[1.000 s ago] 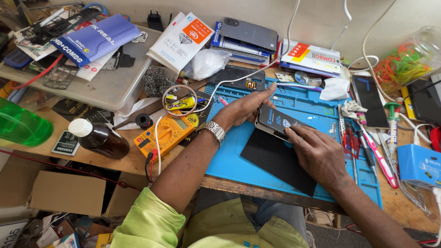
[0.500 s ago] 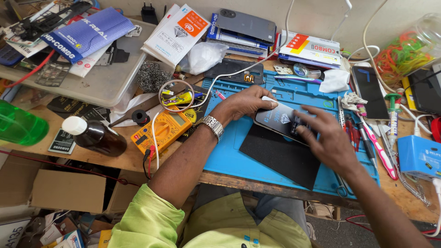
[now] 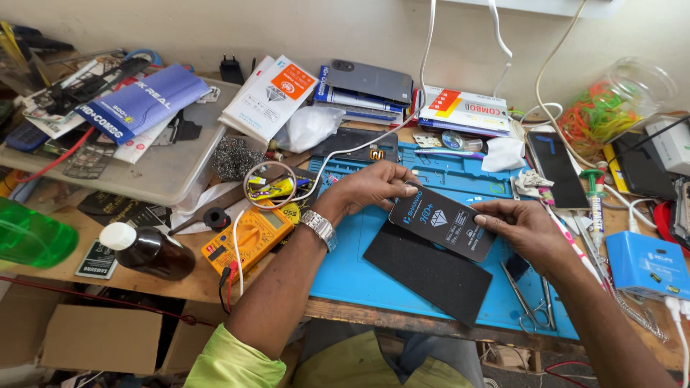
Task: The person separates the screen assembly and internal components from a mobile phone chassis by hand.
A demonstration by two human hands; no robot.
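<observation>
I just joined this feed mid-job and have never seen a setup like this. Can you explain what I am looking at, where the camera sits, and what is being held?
There is no machine here: a person works with two bare hands, filmed by one camera on their head, looking down at a cluttered wooden workbench.

The left hand, with a metal wristwatch, and the right hand hold a flat black rectangular card with white print between them, one at each end, raised above a blue work mat. A black rectangular pad lies on that mat under the card.

Around it: a yellow multimeter, a dark brown bottle with a white cap, small scissors and a dark smartphone lying on the bench.
</observation>
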